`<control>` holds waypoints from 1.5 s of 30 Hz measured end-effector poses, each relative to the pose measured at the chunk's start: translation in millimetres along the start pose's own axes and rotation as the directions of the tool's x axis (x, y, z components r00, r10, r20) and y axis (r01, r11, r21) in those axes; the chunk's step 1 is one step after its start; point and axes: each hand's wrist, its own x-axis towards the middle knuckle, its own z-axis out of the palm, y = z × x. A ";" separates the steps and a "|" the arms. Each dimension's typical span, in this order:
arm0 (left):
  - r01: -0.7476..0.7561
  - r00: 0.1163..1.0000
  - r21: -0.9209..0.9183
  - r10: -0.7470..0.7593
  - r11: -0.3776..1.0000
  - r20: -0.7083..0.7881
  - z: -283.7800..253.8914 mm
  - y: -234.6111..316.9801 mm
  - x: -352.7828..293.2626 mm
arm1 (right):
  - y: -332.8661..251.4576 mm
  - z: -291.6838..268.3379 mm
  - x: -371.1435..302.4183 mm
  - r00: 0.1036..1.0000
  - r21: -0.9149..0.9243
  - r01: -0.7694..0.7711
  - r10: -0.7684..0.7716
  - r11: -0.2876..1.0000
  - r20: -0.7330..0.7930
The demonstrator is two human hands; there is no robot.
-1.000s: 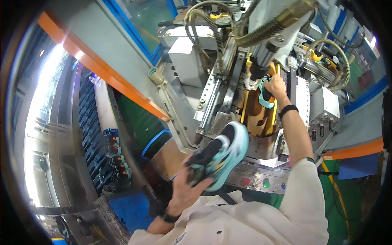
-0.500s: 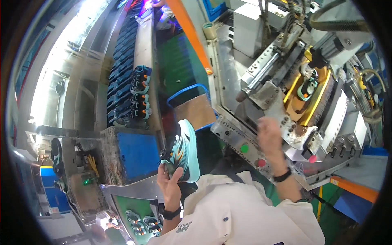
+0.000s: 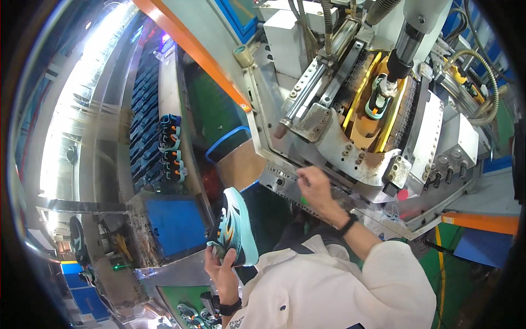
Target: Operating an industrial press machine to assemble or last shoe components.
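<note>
My left hand [image 3: 221, 272] grips a teal and black sports shoe [image 3: 239, 233] by its heel end, toe pointing up and away, pale sole facing right. My right hand [image 3: 314, 187], fingers curled and with nothing visible in it, is over the front panel of a machine [image 3: 274, 181]. A green button [image 3: 304, 200] shows beside its wrist side. Inside the machine, another teal and black shoe [image 3: 376, 104] sits between two yellow-edged pads [image 3: 385, 136]. A black-tipped press rod [image 3: 400, 67] stands over that shoe, with whitish material at its tip.
To the left runs a conveyor [image 3: 170, 82] with several dark shoes [image 3: 171, 148] on it. A blue-framed cart [image 3: 239, 164] with a brown board stands between conveyor and machine. A red button [image 3: 402, 194] sits on the machine's front. More shoes [image 3: 189, 315] lie at lower left.
My view has turned, so the machine sits further left. My right hand has moved left along the panel. The press rod has come down toward the shoe in the machine. My left hand keeps its shoe.
</note>
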 end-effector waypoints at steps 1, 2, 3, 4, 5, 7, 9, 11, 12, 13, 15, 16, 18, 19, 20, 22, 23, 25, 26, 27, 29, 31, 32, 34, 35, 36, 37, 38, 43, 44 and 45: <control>-0.015 1.000 -0.025 0.015 1.000 0.000 -5.8 -3.0 1.4 | -48.4 -40.1 30.3 0.991 0.088 0.008 0.004 0.996 -0.135; -0.030 1.000 -0.049 0.030 0.998 0.005 -9.9 -5.4 -0.2 | -65.9 -80.8 60.6 0.937 -0.004 0.164 -0.157 0.987 -0.313; -0.040 0.999 -0.052 0.041 0.998 0.024 -10.0 -5.5 -0.3 | -48.0 -113.1 94.4 0.778 -0.161 0.211 -0.265 0.964 -0.570; -0.051 0.999 -0.050 0.050 0.997 -0.008 -18.4 -8.2 0.5 | -82.2 -145.7 130.7 0.756 -0.154 0.085 -0.164 0.984 -0.634; -0.031 0.999 -0.095 0.033 0.995 0.025 -16.9 -10.3 3.7 | -92.5 -189.3 179.6 0.624 -0.148 0.325 -0.330 0.934 -0.708; -0.008 0.995 -0.133 0.021 0.991 0.101 -6.4 -18.4 10.0 | -95.3 -277.7 267.4 0.333 -0.430 0.477 -0.611 0.766 -0.718; -0.004 0.994 -0.139 0.019 0.990 0.109 -3.8 -20.3 8.7 | -121.5 -287.7 305.6 0.512 -0.359 0.136 -0.376 0.923 -0.772; 0.013 0.993 -0.158 0.007 0.987 0.121 -3.5 -24.1 1.3 | -129.8 -303.1 302.2 0.628 -0.267 0.131 -0.288 0.955 -0.723; 0.011 0.993 -0.162 0.009 0.987 0.119 -1.7 -22.9 -2.0 | -131.4 -309.7 300.4 0.732 -0.173 0.109 -0.197 0.979 -0.652; 0.026 0.995 -0.159 -0.011 0.987 0.096 0.2 -21.6 -4.0 | -129.5 -308.8 301.3 0.736 -0.164 0.114 -0.194 0.980 -0.648; 0.032 0.998 -0.162 -0.023 0.986 0.053 -3.8 -22.5 -10.9 | -128.7 -304.8 308.6 0.761 -0.084 0.075 -0.112 0.994 -0.639; 0.006 0.999 -0.173 0.000 0.985 0.034 -8.2 -25.2 -14.0 | -118.6 -304.3 319.0 0.770 -0.067 0.094 -0.115 0.993 -0.628; -0.037 0.999 -0.199 0.029 0.979 -0.041 -19.6 -29.7 -22.9 | -79.1 -309.3 342.5 0.722 -0.263 0.129 -0.273 0.956 -0.636; -0.026 0.999 -0.200 0.018 0.979 -0.043 -25.2 -29.2 -26.4 | -60.2 -324.2 353.1 0.761 -0.270 0.202 -0.324 0.941 -0.562; -0.019 0.999 -0.207 0.008 0.978 -0.053 -31.2 -28.6 -29.2 | 9.0 -378.7 388.9 0.870 0.074 0.362 -0.309 0.929 -0.384; 0.034 0.979 -0.085 -0.050 0.996 -0.199 -53.0 -48.5 -25.6 | -21.0 -189.7 408.4 0.926 0.273 0.360 -0.306 0.892 -0.222; 0.048 0.970 -0.063 -0.061 0.997 -0.237 -62.8 -53.4 -25.6 | -52.1 -113.5 409.8 0.935 0.340 0.355 -0.324 0.871 -0.146; 0.022 0.963 -0.073 -0.040 0.997 -0.267 -83.1 -63.6 -21.4 | -109.0 -16.8 400.9 0.922 0.391 0.362 -0.386 0.846 -0.018; -0.025 0.950 -0.071 0.002 0.997 -0.313 -100.1 -71.7 -30.3 | -128.9 27.1 384.4 0.908 0.429 0.359 -0.417 0.829 0.047; -0.033 0.906 -0.095 -0.010 0.995 -0.424 -120.6 -85.5 -42.2 | -158.2 67.4 359.1 0.886 0.470 0.356 -0.452 0.808 0.106; -0.042 0.864 -0.185 -0.057 0.982 -0.501 -152.3 -111.5 -55.4 | -209.9 107.5 321.6 0.825 0.523 0.376 -0.533 0.765 0.186; -0.022 0.791 -0.200 -0.105 0.980 -0.602 -190.1 -149.4 -67.2 | -243.0 124.4 288.3 0.775 0.553 0.408 -0.596 0.726 0.211; 0.026 0.762 -0.206 -0.153 0.978 -0.629 -203.4 -161.0 -70.7 | -255.4 126.5 279.4 0.750 0.560 0.433 -0.627 0.706 0.211; -0.025 0.702 -0.378 -0.253 0.926 -0.665 -235.4 -187.5 -78.0 | -270.5 118.9 272.0 0.710 0.560 0.485 -0.676 0.672 0.196; -0.021 0.663 -0.426 -0.306 0.905 -0.683 -253.8 -201.7 -80.5 | -269.6 108.8 272.3 0.700 0.546 0.510 -0.690 0.665 0.186; -0.015 0.627 -0.470 -0.358 0.883 -0.692 -273.9 -213.7 -83.3 | -266.8 99.6 273.7 0.695 0.527 0.534 -0.698 0.661 0.172; -0.010 0.574 -0.473 -0.382 0.881 -0.724 -296.0 -229.9 -87.6 | -262.2 93.9 271.8 0.698 0.503 0.552 -0.698 0.665 0.157; -0.002 0.520 -0.476 -0.406 0.879 -0.752 -318.3 -249.4 -91.4 | -257.6 87.8 268.2 0.703 0.476 0.568 -0.696 0.671 0.142; 0.061 0.440 -0.447 -0.426 0.892 -0.791 -451.7 -317.1 -65.1 | -319.8 122.6 242.3 0.652 0.155 0.735 -0.751 0.660 0.104; -0.010 0.367 -0.443 -0.409 0.896 -0.835 -481.0 -354.2 -58.7 | -391.2 170.8 201.1 0.567 0.185 0.777 -0.796 0.602 0.210; -0.095 0.356 -0.411 -0.355 0.907 -0.864 -502.1 -360.4 -46.9 | -431.1 221.2 185.8 0.507 0.205 0.816 -0.839 0.541 0.199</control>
